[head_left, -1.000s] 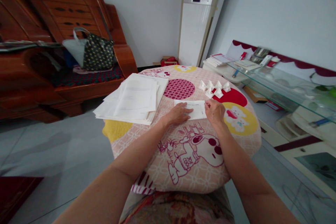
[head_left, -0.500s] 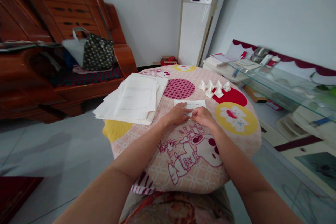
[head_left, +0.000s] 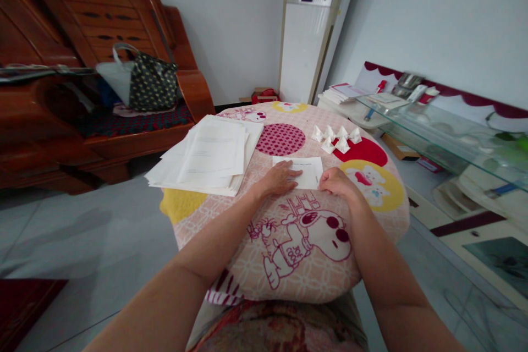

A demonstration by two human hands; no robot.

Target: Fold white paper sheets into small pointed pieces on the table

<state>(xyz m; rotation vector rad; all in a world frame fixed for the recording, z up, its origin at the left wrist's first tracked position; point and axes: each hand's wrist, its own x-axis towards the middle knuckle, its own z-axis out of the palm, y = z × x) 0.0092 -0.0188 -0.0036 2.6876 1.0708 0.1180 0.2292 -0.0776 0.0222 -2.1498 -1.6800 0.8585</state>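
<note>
A folded white sheet of paper (head_left: pixel 306 168) lies on a round table covered with a pink cartoon-print cloth (head_left: pixel 289 253). My left hand (head_left: pixel 279 178) lies flat on the sheet's left part, fingers stretched out. My right hand (head_left: pixel 335 181) rests at the sheet's near right corner with its fingers curled and pressed against the paper's edge. Several small folded white paper pieces (head_left: pixel 336 138) sit in a cluster behind the sheet. A stack of white sheets (head_left: pixel 210 156) lies on the table's left side.
A carved wooden bench (head_left: pixel 82 82) with a dark patterned handbag (head_left: pixel 144 81) stands at the left. A tall white air conditioner (head_left: pixel 305 27) stands in the corner. A glass-topped shelf (head_left: pixel 437 132) with books and small items runs along the right wall.
My right hand slid left along the sheet's near edge to the middle, then back right to the near right corner. My left hand stayed flat on the paper.
</note>
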